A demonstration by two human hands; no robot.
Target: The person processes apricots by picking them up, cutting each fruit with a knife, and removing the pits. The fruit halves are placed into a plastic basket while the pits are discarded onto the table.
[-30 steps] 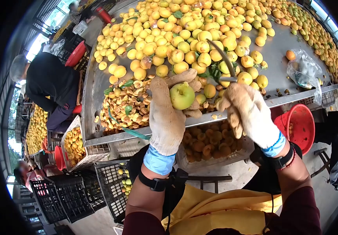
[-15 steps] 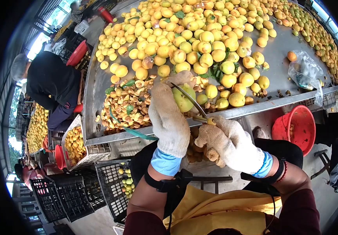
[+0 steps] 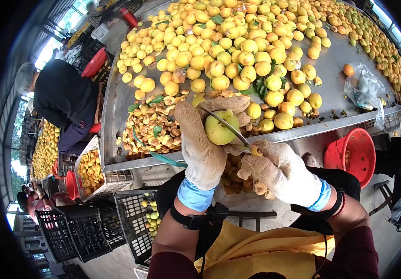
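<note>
My left hand (image 3: 200,151), in a stained knit glove, cups a round yellow-green apricot (image 3: 219,134), its fingers curled round the far side. In my gloved right hand (image 3: 282,172) is the handle of a knife (image 3: 239,136). The thin blade slants up and left across the apricot's upper face, against its skin. Both hands are over the near edge of the metal table (image 3: 312,129). Just beyond my left hand lies a heap of split brown-orange pieces (image 3: 147,130), and a large pile of yellow apricots (image 3: 237,58) spreads behind.
A crumpled plastic bag (image 3: 362,83) lies at the table's right. Below it stands a red bucket (image 3: 350,156). Black crates (image 3: 138,228) and a white crate of fruit (image 3: 89,167) stand at left, near a bent-over person (image 3: 65,100). More fruit shows below my hands.
My left hand has shifted its grip, with the fingers now wrapped round the apricot's far side. The apricot and knife have moved slightly nearer, and the blade still crosses the fruit.
</note>
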